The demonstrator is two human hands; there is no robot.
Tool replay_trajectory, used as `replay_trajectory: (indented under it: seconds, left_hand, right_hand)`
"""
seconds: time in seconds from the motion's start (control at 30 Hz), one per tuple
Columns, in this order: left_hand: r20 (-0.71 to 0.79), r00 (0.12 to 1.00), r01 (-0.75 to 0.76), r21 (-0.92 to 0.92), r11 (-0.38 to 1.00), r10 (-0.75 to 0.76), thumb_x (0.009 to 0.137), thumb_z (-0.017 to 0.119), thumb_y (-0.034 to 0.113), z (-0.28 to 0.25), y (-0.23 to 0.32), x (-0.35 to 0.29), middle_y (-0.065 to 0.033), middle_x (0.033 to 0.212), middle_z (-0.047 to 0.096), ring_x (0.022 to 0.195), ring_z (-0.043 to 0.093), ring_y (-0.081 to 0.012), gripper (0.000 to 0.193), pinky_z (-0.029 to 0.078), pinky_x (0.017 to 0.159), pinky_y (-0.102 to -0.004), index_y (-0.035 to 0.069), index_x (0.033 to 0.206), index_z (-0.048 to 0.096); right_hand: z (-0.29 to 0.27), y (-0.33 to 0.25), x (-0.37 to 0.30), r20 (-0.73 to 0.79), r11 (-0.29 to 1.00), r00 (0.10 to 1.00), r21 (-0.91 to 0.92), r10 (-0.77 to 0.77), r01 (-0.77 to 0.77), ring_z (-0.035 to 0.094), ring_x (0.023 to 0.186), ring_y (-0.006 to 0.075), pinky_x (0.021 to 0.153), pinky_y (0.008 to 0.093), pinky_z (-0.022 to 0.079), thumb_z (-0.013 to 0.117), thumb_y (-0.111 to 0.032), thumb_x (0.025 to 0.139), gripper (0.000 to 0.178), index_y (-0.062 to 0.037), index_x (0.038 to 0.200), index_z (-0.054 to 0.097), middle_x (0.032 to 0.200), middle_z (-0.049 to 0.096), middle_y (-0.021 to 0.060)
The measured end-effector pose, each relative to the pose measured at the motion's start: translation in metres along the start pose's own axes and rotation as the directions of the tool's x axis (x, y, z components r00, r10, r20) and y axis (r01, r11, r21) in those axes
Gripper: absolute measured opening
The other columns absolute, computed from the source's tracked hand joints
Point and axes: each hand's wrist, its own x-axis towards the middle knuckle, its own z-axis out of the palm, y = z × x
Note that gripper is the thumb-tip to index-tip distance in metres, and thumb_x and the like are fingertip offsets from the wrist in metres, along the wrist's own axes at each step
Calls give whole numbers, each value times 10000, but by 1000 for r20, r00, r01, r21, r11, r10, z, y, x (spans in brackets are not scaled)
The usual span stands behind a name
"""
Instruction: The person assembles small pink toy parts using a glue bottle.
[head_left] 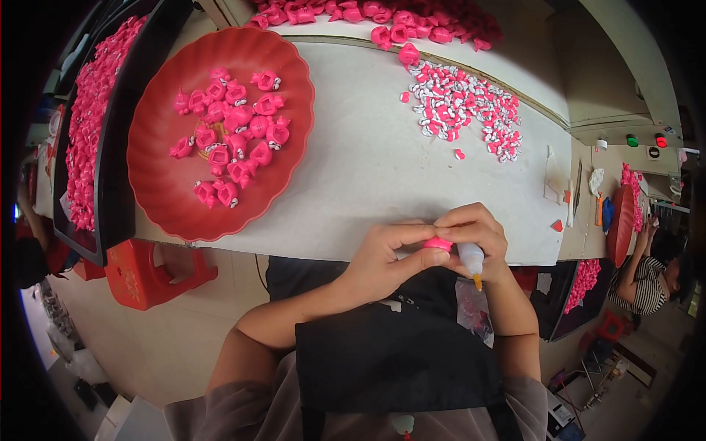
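Observation:
At the table's near edge my left hand (pixel 382 259) pinches a small pink plastic piece (pixel 438 243) between thumb and fingers. My right hand (pixel 476 234) touches the same piece from the right and holds a small white glue bottle (pixel 471 259) with an orange tip pointing down. A red scalloped plate (pixel 158 184) at the left carries several pink pieces with white bits on them. A heap of small white-and-pink parts (pixel 465 109) lies on the white table sheet (pixel 368 162) further back.
More pink pieces (pixel 412 18) are piled along the far edge. A black tray (pixel 110 162) full of pink pieces stands at the left, above a red stool (pixel 151 275). Another person (pixel 651 272) sits at the right by a red plate (pixel 621 224).

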Motion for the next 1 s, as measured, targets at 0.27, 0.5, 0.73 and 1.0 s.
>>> replay_trajectory:
  seconds: [0.27,0.5,0.73,1.0]
  left_hand:
    - [8,992,127,-202,971,-128,802,585,60,2,-6,-1,-69,847,591,780,547,-90,172,439,693,-227,-46,937,583]
    - [13,978,205,-244,948,-208,832,547,67,-6,2,-8,-70,915,591,859,559,-109,191,453,752,-230,-52,980,569]
    - [-161,973,167,-8,986,-166,815,559,63,-25,49,-16,-66,950,595,894,542,-116,228,415,803,-242,-17,1027,562]
    - [-261,847,232,965,120,463,623,692,70,-81,121,-18,-112,1033,532,1007,483,-258,419,370,865,-347,43,1024,574]
  right_hand:
    - [-1,-4,-5,15,991,998,-116,-69,70,602,697,195,570,263,487,767,-112,575,304,-19,830,630,877,611,119]
    - [4,-11,8,56,990,998,-140,-9,16,609,723,204,596,271,501,760,-97,586,293,-23,836,625,894,605,114]
    - [28,-27,24,-102,992,987,23,127,-125,562,694,167,601,255,470,728,-54,622,494,-43,1082,549,1047,528,139]
    - [-16,-6,-27,-428,900,793,259,433,-351,437,601,53,647,188,381,645,62,657,576,3,1187,426,1010,515,113]
